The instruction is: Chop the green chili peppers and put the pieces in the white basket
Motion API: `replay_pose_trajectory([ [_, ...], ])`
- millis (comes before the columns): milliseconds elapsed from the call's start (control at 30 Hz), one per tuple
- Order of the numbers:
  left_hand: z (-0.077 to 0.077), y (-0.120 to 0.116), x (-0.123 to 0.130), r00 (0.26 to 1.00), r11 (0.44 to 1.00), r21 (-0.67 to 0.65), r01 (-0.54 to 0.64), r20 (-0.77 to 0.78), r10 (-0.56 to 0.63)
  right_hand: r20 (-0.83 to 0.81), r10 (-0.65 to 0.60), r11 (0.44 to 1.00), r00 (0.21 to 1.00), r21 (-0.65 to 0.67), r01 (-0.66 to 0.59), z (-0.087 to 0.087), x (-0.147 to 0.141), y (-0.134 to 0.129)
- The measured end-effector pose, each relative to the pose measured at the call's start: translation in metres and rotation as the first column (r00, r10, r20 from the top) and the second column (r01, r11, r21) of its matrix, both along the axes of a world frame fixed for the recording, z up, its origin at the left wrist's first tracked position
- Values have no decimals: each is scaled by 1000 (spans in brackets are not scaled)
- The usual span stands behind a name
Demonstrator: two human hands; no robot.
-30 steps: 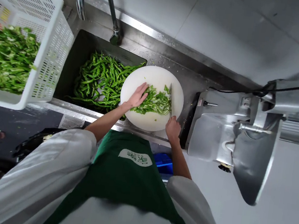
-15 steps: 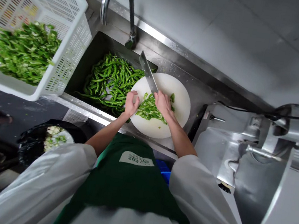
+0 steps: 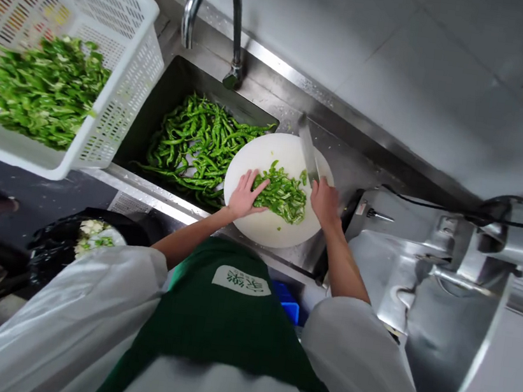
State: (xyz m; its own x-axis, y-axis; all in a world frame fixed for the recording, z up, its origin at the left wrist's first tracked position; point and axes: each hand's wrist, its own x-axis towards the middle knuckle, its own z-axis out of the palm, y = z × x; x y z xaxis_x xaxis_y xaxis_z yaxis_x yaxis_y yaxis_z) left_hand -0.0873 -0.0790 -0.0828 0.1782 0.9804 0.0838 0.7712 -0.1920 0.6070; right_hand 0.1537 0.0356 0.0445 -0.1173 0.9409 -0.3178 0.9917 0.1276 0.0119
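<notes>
A heap of cut green peppers [image 3: 285,194] lies on a round white cutting board [image 3: 268,235]. My left hand [image 3: 244,197] rests at the heap's left edge, fingers spread, on the board. On the board's right side my right hand [image 3: 324,200] is closed around the handle of a kitchen knife [image 3: 309,149], whose blade points up and away over the far rim. The knife's handle is mostly hidden in my fingers. Left of the board, whole long green peppers [image 3: 201,140] fill much of the sink basin [image 3: 143,122].
A white plastic basket [image 3: 106,92] with cut green peppers [image 3: 48,91] stands at the left. The faucet [image 3: 237,32] curves over the sink's back. A metal slicing machine [image 3: 451,330] is at the right. Below left, a black-bagged bin [image 3: 49,251] holds scraps.
My right hand has moved right with the knife, from over the peppers to beside them. My left hand has shifted right from the board's edge and spread against the heap.
</notes>
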Motion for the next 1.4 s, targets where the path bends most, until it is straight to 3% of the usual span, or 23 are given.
replay_pose_trajectory([
  [133,-1,29,20,998,999,8,-47,49,46,119,-113,990,986,-68,122,-13,43,-46],
  [233,-1,38,38,996,999,22,-40,78,38,116,-164,973,980,-141,180,-23,39,-90],
  [367,2,29,60,995,997,39,-65,84,61,-23,-198,964,980,-185,191,-31,22,-123],
  [467,5,17,64,985,988,26,-152,91,149,-221,-288,954,932,-151,259,-40,48,-125],
  [533,8,10,65,974,978,12,-209,90,207,-410,-403,915,818,-190,356,-51,83,-128],
  [633,13,3,74,967,969,2,-247,61,246,-661,-571,817,487,-398,418,-72,133,-145],
  [700,17,0,88,964,964,-6,-266,25,266,-712,-622,772,324,-491,403,-84,147,-160],
  [800,22,-5,116,956,956,-15,-293,-23,292,-739,-633,762,233,-539,360,-97,133,-177],
  [967,23,-10,148,949,950,4,-313,-51,312,-775,-586,805,238,-523,280,-103,69,-180],
  [1133,25,-13,150,971,972,12,-236,-39,236,-748,-615,787,249,-564,251,-99,34,-183],
  [1400,31,-25,147,994,996,37,-76,-76,79,-750,-650,744,125,-594,307,-94,18,-212],
])
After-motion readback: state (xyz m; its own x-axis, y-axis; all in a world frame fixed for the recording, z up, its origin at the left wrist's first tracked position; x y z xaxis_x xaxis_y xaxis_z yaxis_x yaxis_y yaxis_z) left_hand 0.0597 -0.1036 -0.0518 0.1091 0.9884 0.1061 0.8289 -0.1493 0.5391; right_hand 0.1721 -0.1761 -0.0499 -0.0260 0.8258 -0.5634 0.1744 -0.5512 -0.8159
